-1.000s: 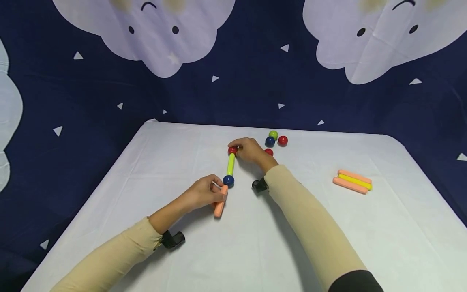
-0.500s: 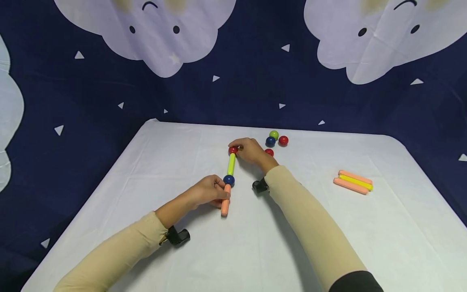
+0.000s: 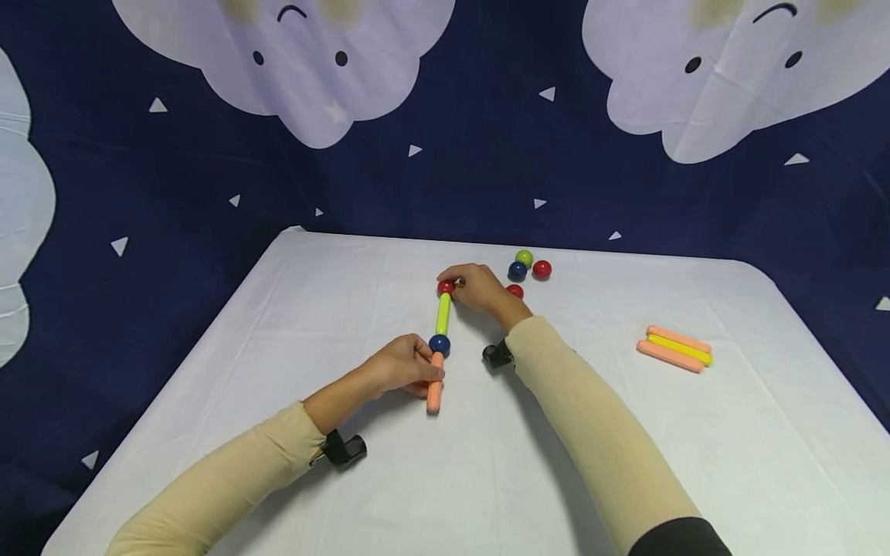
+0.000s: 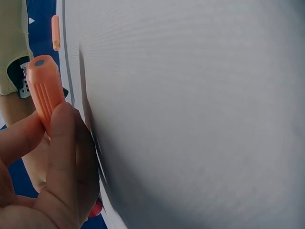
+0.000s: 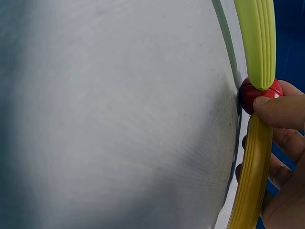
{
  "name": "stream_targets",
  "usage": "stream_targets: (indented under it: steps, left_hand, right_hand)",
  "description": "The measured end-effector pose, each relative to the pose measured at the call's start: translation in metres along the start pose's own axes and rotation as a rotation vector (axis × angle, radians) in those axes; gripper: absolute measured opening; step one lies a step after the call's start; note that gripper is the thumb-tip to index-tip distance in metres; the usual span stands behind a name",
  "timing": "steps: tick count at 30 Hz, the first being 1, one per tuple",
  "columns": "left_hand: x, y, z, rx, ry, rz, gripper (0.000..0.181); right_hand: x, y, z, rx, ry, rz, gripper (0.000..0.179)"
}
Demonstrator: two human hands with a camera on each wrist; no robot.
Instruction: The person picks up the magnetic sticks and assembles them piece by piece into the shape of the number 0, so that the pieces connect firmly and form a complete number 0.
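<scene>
My left hand (image 3: pixel 398 367) pinches an orange magnetic rod (image 3: pixel 434 398) between thumb and fingers. The rod's upper end meets a blue ball (image 3: pixel 439 344); its free end shows a grey disc in the left wrist view. From the blue ball a lime-green rod (image 3: pixel 443 313) runs away to a red ball (image 3: pixel 446 287). My right hand (image 3: pixel 481 290) grips that red ball, thumb (image 5: pixel 276 110) on its side. A curved yellow rod (image 5: pixel 252 176) joins the same ball under the right hand, mostly hidden in the head view.
Behind the right hand lie a lime-green ball (image 3: pixel 524 258), a dark blue ball (image 3: pixel 518 271) and two red balls, one of them farther right (image 3: pixel 542 269). Two orange rods and a yellow rod (image 3: pixel 678 349) lie together at the right. A patterned navy cloth (image 3: pixel 473 185) hangs behind the table.
My left hand has moved slightly right and swung the orange rod into line with the blue ball and green rod. My right hand has kept its grip on the red ball.
</scene>
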State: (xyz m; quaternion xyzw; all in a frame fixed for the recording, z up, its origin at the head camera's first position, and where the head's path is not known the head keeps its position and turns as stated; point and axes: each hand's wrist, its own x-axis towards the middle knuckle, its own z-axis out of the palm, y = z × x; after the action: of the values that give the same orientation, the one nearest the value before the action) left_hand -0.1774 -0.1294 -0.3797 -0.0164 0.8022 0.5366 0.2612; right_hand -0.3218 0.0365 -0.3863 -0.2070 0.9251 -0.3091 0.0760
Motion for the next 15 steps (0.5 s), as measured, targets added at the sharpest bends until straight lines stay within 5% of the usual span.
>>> stream_targets:
  steps: [9, 15]
  left_hand:
    - [-0.002, -0.003, -0.004, 0.012, 0.011, 0.006, 0.029]
    - [-0.003, -0.002, -0.012, 0.085, 0.034, -0.019, 0.028]
  right_hand:
    - [-0.002, -0.001, -0.001, -0.033, -0.018, -0.009, 0.048]
    - [-0.016, 0.001, -0.023, -0.147, -0.031, -0.089, 0.051]
